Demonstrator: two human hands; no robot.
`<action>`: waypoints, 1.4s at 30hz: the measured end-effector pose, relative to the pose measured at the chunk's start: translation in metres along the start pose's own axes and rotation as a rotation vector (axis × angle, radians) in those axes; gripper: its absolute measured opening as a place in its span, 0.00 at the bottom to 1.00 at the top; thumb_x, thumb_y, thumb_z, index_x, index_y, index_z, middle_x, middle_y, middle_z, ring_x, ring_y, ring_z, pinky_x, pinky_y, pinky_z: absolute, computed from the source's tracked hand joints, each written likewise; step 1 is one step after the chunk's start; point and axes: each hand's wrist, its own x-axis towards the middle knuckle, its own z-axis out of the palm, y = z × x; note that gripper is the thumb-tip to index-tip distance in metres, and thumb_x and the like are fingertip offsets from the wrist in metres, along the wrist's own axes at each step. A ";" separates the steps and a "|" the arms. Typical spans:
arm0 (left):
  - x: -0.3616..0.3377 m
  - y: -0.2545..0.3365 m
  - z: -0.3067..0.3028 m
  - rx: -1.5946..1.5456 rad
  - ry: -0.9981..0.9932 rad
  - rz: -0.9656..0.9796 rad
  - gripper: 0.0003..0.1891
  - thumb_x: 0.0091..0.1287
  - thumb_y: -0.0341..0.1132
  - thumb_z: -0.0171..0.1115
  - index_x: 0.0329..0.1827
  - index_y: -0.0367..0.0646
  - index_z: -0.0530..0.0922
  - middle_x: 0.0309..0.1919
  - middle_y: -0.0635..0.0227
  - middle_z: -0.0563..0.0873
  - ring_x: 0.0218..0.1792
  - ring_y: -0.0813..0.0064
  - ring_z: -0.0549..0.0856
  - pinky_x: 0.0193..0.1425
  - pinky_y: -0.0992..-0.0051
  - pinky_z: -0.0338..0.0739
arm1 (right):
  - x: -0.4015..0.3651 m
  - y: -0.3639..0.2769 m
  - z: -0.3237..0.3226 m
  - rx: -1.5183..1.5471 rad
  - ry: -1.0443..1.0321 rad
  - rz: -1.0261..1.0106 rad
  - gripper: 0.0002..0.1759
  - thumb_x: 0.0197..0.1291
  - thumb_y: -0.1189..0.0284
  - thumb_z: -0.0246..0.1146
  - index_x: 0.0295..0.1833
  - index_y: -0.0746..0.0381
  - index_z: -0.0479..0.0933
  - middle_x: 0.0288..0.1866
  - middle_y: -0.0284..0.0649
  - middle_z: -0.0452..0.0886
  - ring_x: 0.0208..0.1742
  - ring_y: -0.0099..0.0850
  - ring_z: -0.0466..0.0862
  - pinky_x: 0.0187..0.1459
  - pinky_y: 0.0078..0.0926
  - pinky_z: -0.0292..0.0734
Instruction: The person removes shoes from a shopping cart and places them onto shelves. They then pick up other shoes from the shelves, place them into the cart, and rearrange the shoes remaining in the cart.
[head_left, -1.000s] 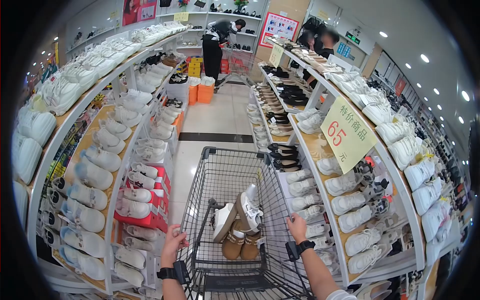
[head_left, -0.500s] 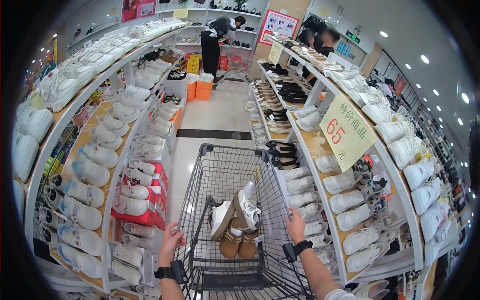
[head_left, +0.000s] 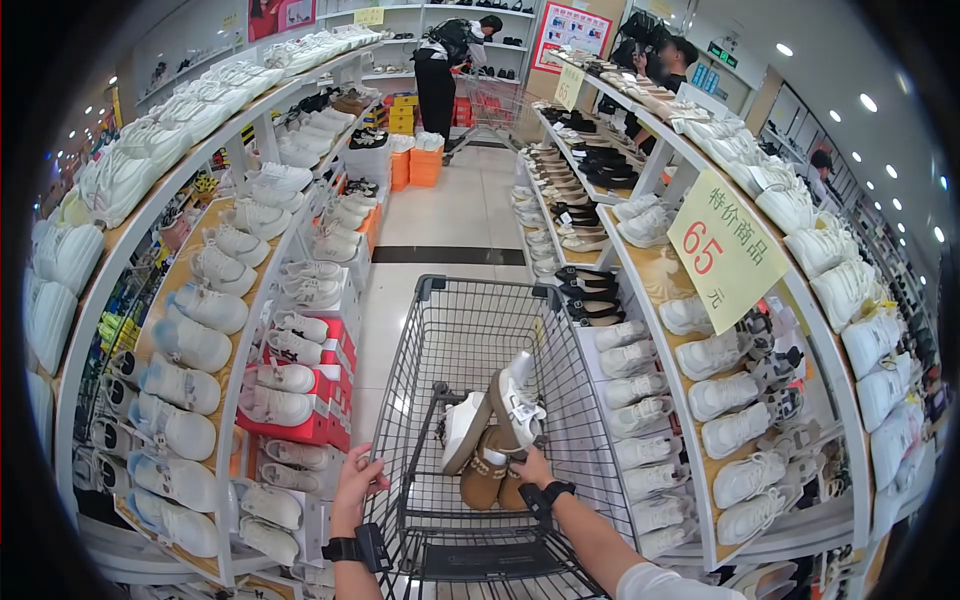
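Note:
A dark wire shopping cart (head_left: pixel 480 285) stands in front of me. Inside it lie a pair of white shoes (head_left: pixel 464 430) with brown soles, leaning over a pair of brown shoes (head_left: pixel 482 482). My right hand (head_left: pixel 532 468) reaches into the cart and is at the brown shoes, just below the right white shoe. Its fingertips are partly hidden, so its grip is unclear. My left hand (head_left: pixel 357 483) is at the cart's left side, fingers apart and slightly curled, holding nothing. Both wrists wear black bands.
Shelves of white shoes line the left (head_left: pixel 150 330) and right (head_left: pixel 650 290) sides. A yellow price sign (head_left: pixel 727 250) hangs on the right shelf. Ahead, a person (head_left: pixel 436 85) bends by another cart (head_left: pixel 492 108), near orange boxes (head_left: pixel 425 167). Another person (head_left: pixel 680 62) stands beyond the right shelf.
My right hand has moved from the cart's right side inward to the shoes. The view has shifted slightly, and my left hand stays by the left side.

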 end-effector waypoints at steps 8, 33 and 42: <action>0.001 0.000 0.001 0.019 0.022 0.006 0.21 0.62 0.28 0.57 0.57 0.40 0.63 0.26 0.69 0.76 0.21 0.78 0.78 0.25 0.79 0.75 | -0.028 -0.001 0.029 -0.177 -0.035 0.027 0.36 0.46 0.77 0.60 0.64 0.61 0.56 0.67 0.52 0.52 0.52 0.50 0.73 0.50 0.41 0.71; -0.003 0.007 0.006 0.082 0.044 -0.026 0.16 0.63 0.29 0.57 0.52 0.45 0.66 0.26 0.72 0.76 0.24 0.80 0.77 0.28 0.80 0.72 | 0.039 0.055 0.030 0.123 0.246 0.227 0.21 0.40 0.67 0.71 0.36 0.69 0.73 0.31 0.46 0.80 0.33 0.39 0.80 0.37 0.30 0.73; -0.002 0.007 0.006 0.087 0.057 -0.050 0.16 0.63 0.31 0.57 0.53 0.45 0.66 0.25 0.73 0.76 0.23 0.81 0.77 0.28 0.79 0.72 | -0.010 0.030 -0.001 0.190 0.135 0.228 0.18 0.45 0.62 0.68 0.26 0.67 0.74 0.24 0.45 0.79 0.25 0.38 0.79 0.30 0.34 0.72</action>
